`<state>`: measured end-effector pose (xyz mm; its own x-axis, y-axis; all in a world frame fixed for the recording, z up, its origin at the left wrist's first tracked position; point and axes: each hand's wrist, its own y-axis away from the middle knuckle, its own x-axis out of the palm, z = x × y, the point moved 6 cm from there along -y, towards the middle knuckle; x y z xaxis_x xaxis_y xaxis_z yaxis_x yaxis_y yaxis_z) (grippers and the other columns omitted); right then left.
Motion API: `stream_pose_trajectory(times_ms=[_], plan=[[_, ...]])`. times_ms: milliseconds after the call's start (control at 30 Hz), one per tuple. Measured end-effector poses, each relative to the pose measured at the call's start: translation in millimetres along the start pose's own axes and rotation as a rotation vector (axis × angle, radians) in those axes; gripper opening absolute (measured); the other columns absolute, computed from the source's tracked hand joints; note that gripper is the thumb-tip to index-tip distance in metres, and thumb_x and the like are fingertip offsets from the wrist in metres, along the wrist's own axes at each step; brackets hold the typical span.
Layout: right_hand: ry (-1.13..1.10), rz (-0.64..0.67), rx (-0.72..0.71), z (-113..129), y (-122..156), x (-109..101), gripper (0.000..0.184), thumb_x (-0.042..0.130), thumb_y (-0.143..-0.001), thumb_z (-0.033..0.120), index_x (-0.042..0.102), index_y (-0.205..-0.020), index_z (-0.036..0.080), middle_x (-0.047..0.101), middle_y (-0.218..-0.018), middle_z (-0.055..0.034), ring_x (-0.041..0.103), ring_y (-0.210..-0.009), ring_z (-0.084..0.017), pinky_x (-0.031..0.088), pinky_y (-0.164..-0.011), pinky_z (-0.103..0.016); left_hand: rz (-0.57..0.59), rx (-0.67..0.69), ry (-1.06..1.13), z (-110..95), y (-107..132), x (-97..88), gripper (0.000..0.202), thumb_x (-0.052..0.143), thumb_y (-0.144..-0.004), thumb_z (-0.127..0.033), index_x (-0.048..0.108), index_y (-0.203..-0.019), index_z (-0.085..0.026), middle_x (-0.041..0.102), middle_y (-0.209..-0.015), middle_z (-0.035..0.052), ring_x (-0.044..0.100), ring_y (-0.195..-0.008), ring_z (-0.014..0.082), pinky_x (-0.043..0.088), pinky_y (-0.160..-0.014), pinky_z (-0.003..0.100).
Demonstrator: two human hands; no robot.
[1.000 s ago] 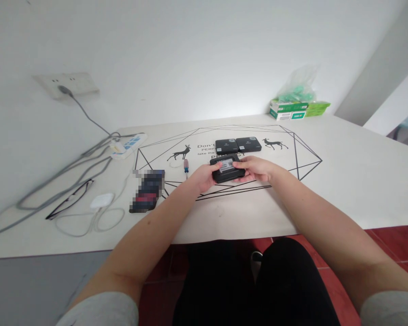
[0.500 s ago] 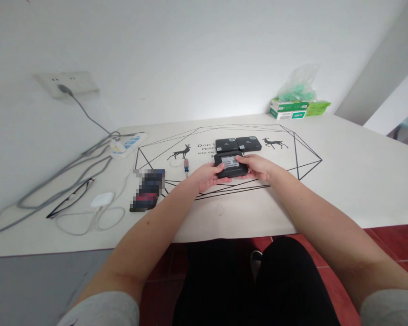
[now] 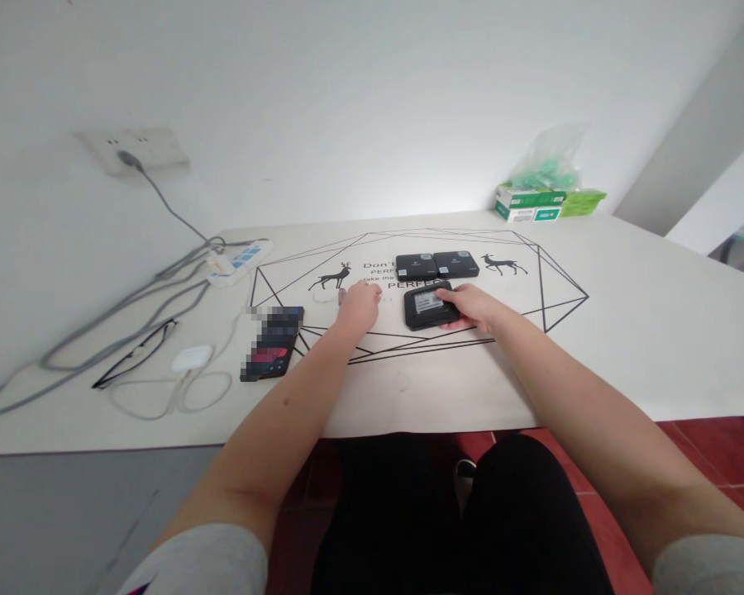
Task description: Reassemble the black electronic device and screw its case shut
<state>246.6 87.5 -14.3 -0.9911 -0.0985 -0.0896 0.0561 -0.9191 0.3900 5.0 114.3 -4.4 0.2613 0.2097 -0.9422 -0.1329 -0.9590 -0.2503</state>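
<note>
Leaving the box [image 3: 430, 307], the left hand [image 3: 360, 302] has shifted left, its grip unclear, while the right hand [image 3: 471, 304] clamps that probably light, stiff, smooth-sided shell by its right edge, flat at the middle of the table [image 3: 626, 330].

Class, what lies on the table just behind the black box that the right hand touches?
A pair of boxes, side by side, and printed lettering. The near box hides part of the lettering.
</note>
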Motion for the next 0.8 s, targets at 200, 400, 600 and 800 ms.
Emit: stream_pose_trajectory(times_ms=[200, 400, 600, 800], plan=[[0.134, -0.025, -0.003, -0.7, -0.7, 1.3, 0.025, 0.07, -0.096, 0.037, 0.065, -0.1, 0.013, 0.067, -0.06, -0.0037, 0.068, -0.046, -0.018, 0.062, -0.047, -0.029, 0.029, 0.062, 0.058, -5.6, -7.7, 12.2, 0.023, 0.056, -0.101, -0.019, 0.078, -0.099, -0.022, 0.068, -0.11, 0.013, 0.062, -0.114, 0.0321, 0.046, -0.098, 0.043], [0.201, -0.018, 0.011, -0.1, 0.3, 1.6, 0.031, 0.074, -0.093, 0.039, 0.066, -0.106, 0.012, 0.07, -0.062, -0.0063, 0.07, -0.048, -0.02, 0.059, -0.044, -0.028, -0.015, 0.041, 0.14, -4.1, -11.2, 13.9, 0.018, 0.057, -0.098, -0.013, 0.073, -0.092, -0.019, 0.068, -0.109, 0.0127, 0.064, -0.109, 0.0297, 0.047, -0.099, 0.041], [0.197, 0.072, 0.022, -0.3, 3.9, 7.0, 0.025, 0.074, -0.091, 0.033, 0.066, -0.101, 0.011, 0.072, -0.066, -0.0085, 0.069, -0.048, -0.02, 0.063, -0.047, -0.031, 0.015, 0.144, 0.373, -26.4, -6.5, 9.8, 0.013, 0.058, -0.099, -0.017, 0.071, -0.096, -0.02, 0.073, -0.105, 0.0075, 0.067, -0.102, 0.0247, 0.05, -0.096, 0.035], [0.19, 0.062, 0.026, -0.5, 3.3, 7.4, 0.026, 0.076, -0.089, 0.031, 0.066, -0.101, 0.011, 0.072, -0.069, -0.0091, 0.069, -0.048, -0.02, 0.063, -0.045, -0.032, 0.036, 0.203, 0.435, -38.4, -0.3, 6.7, 0.014, 0.06, -0.095, -0.014, 0.071, -0.089, -0.021, 0.073, -0.104, 0.0072, 0.066, -0.106, 0.0264, 0.048, -0.101, 0.038]])
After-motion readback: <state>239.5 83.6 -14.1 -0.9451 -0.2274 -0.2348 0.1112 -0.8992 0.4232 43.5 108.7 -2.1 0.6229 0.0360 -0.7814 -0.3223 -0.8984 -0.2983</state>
